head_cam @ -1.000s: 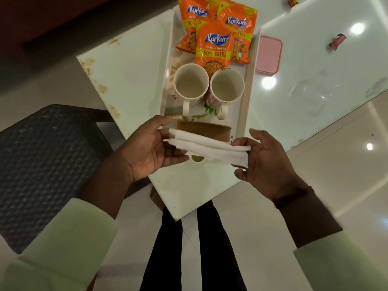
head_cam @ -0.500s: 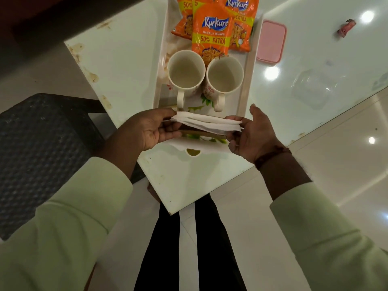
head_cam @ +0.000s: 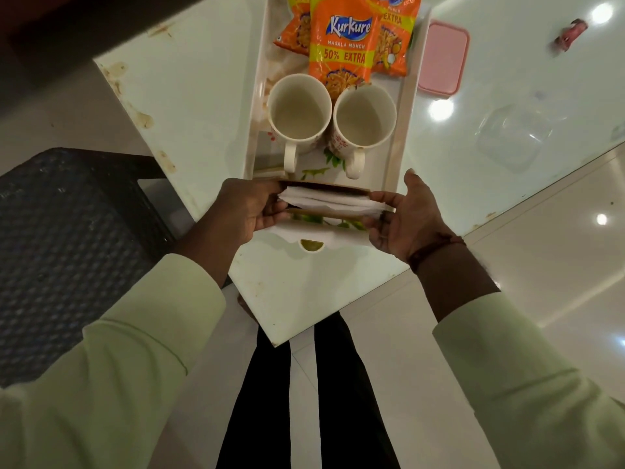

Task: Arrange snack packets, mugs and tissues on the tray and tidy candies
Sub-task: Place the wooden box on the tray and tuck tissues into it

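Note:
A white tray (head_cam: 399, 137) lies on the white table. At its far end are three orange snack packets (head_cam: 343, 45). Two empty white mugs (head_cam: 299, 111) (head_cam: 364, 116) stand side by side in the middle, handles toward me. At the near end sits a brown holder (head_cam: 323, 188). A stack of folded white tissues (head_cam: 333, 202) is held low over this holder, my left hand (head_cam: 245, 211) gripping its left end and my right hand (head_cam: 402, 216) its right end.
A pink lid (head_cam: 443, 57) lies right of the tray, a clear container (head_cam: 510, 137) further right. One wrapped candy (head_cam: 570, 33) sits at the far right of the table. A dark woven chair (head_cam: 67, 238) stands to my left. The table corner (head_cam: 275, 343) points at my legs.
Both hands have carried the tissue stack forward and down, from above the table's near edge to the brown holder at the tray's near end.

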`<action>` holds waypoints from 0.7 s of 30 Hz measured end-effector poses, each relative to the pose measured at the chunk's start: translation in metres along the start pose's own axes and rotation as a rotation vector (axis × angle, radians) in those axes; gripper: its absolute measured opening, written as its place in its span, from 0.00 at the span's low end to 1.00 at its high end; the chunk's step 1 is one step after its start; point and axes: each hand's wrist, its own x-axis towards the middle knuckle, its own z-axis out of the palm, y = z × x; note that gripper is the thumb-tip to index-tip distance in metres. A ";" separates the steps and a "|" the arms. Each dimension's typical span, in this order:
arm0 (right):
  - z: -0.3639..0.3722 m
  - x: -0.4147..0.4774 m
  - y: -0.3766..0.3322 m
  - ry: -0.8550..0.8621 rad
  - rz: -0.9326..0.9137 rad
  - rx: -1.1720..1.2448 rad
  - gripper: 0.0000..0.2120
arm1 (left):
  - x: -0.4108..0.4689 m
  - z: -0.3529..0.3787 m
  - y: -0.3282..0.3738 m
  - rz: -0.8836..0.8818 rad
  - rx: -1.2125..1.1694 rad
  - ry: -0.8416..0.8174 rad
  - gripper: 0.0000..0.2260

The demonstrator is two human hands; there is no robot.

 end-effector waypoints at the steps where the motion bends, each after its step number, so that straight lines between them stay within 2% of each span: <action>1: -0.001 0.000 0.000 -0.002 -0.005 -0.004 0.30 | -0.001 0.000 -0.001 0.011 0.005 0.007 0.06; 5: -0.007 -0.008 0.004 0.024 -0.086 -0.062 0.31 | -0.008 -0.006 -0.008 0.136 -0.018 0.123 0.03; 6: -0.010 -0.012 0.006 0.031 -0.116 -0.079 0.31 | -0.012 -0.009 -0.010 0.189 0.008 0.174 0.01; 8: -0.015 -0.023 0.011 0.049 -0.190 -0.122 0.31 | -0.020 -0.016 -0.016 0.300 0.100 0.265 0.03; 10: -0.017 -0.039 0.018 0.085 -0.316 -0.185 0.30 | -0.032 -0.021 -0.022 0.396 0.200 0.330 0.05; 12: -0.018 -0.058 0.028 0.123 -0.491 -0.278 0.23 | -0.048 -0.024 -0.029 0.481 0.320 0.389 0.09; 13: -0.019 -0.066 0.033 0.142 -0.590 -0.364 0.19 | -0.056 -0.024 -0.035 0.516 0.354 0.394 0.11; 15: -0.023 -0.081 0.044 0.169 -0.769 -0.576 0.19 | -0.079 -0.022 -0.041 0.586 0.376 0.350 0.13; 21: -0.037 -0.102 0.071 0.295 -0.980 -1.038 0.29 | -0.139 0.002 -0.065 0.735 0.508 0.239 0.20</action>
